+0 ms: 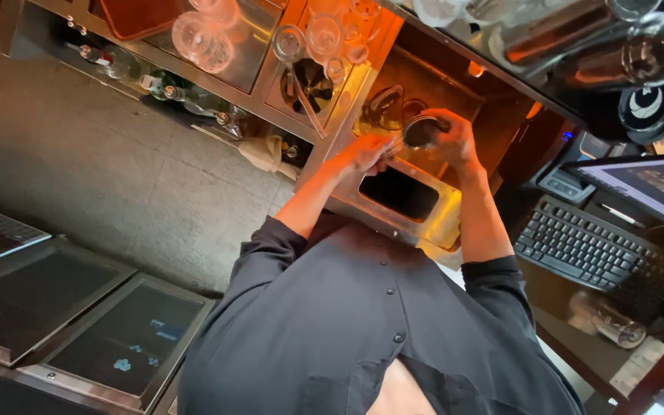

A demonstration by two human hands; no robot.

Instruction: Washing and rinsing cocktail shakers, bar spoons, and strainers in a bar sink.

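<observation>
Gripping a small dark round cup (pixel 422 131), my right hand (pixel 455 138) has its fingers curled over the rim and holds it tilted above the steel sink (pixel 443 223); my left hand (pixel 363 156) sits just beside it, fingers bunched toward the cup's near side, though I cannot tell whether they pinch anything or only touch it; both hands hang over the sink's far edge, with the dark rectangular basin (pixel 399 194) open beneath my forearms; beyond the cup a glass jug (pixel 382 107) stands close, leaving little room that way; farther on, upturned glasses (pixel 324 34) crowd a steel shelf (pixel 255 54); to my right a black keyboard (pixel 578 246) and a monitor (pixel 655 188) lie well apart from the sink; to my left the grey stone floor (pixel 117 169) is wide, bordered by bottles (pixel 170 88) along the counter's foot.
</observation>
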